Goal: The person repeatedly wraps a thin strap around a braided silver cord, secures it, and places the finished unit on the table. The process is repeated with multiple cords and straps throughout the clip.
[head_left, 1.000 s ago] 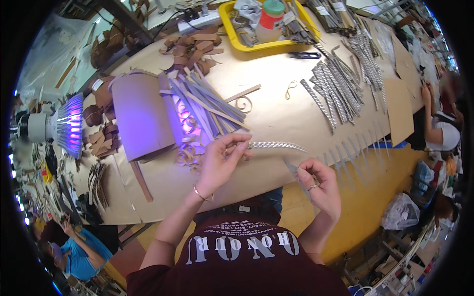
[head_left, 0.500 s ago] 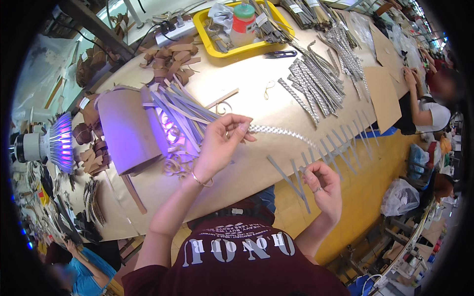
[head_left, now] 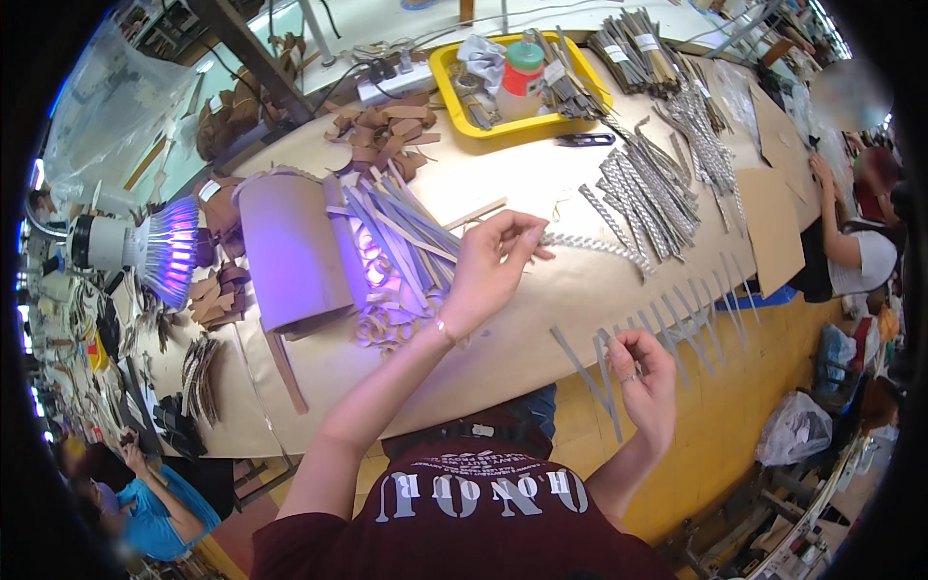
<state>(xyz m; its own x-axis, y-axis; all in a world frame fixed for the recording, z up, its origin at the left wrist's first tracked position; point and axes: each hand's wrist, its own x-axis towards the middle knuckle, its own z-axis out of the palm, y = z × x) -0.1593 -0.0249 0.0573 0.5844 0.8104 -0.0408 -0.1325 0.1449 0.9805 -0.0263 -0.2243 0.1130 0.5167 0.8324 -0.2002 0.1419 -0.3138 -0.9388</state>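
My left hand (head_left: 491, 273) is closed in a pinch on one end of a silver-white braided strap (head_left: 601, 244). The strap runs off to the right in a shallow arc above the tabletop, its far end pointing slightly down. My right hand (head_left: 646, 385) is curled at the front edge of the table, thumb and fingertips together, beside the hanging grey strips (head_left: 592, 379). Whatever lies between those fingertips is too small to make out. Left of my left hand is a pile of loose flat strips (head_left: 411, 232), grey and tan, lit purple in part.
A yellow tray (head_left: 454, 114) holds a green-lidded jar (head_left: 523, 70). Thread snips (head_left: 585, 140) lie below it. Finished-looking braids (head_left: 650, 198) are heaped to the right. A curved brown panel (head_left: 290, 253) stands by a purple-lit lamp (head_left: 166, 253). Another person (head_left: 855, 251) sits at far right.
The whole view has shifted, so the table appears further right and lower. Both hands keep much the same pose, the left still pinching the braided strap.
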